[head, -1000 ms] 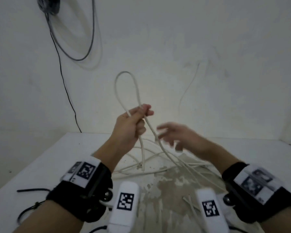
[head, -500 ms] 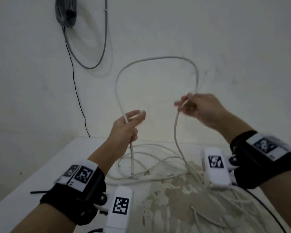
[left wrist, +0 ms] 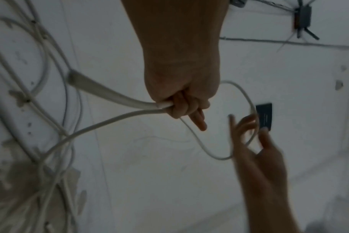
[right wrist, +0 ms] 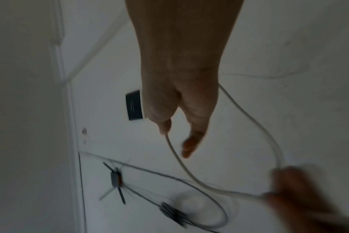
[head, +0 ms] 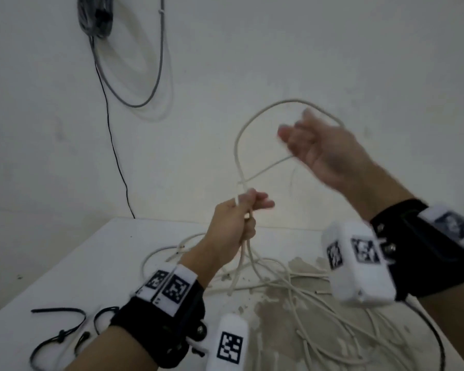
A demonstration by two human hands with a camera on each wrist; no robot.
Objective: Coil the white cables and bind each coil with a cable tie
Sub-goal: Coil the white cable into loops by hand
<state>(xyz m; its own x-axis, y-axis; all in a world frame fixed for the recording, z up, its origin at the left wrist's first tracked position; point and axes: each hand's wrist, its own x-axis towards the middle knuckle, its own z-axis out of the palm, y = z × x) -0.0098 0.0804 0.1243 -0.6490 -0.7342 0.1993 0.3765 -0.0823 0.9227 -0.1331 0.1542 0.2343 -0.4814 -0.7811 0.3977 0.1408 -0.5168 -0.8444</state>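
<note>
My left hand (head: 241, 212) is raised above the table and grips two strands of a white cable (head: 237, 145) in its fist. In the left wrist view the left hand (left wrist: 181, 107) has both strands (left wrist: 114, 119) running out of it. From the fist a loop rises and curves over my right hand (head: 314, 145), which is up and to the right, blurred, fingers spread. The loop lies across those fingers (left wrist: 255, 141). In the right wrist view the cable (right wrist: 181, 162) leaves near the thumb of the right hand (right wrist: 179, 123). More white cable lies tangled (head: 279, 279) on the table.
Several black cable ties (head: 59, 336) lie on the white table (head: 78, 263) at the near left. The tabletop is worn grey-brown (head: 273, 317) under the tangle. A grey cable loop (head: 134, 103) and a thin black wire (head: 113, 145) hang on the wall behind.
My right hand drew cable out to the right, then swung back toward the left hand with fingers now spread. The loop is narrower. My left fist holds a second strand.
</note>
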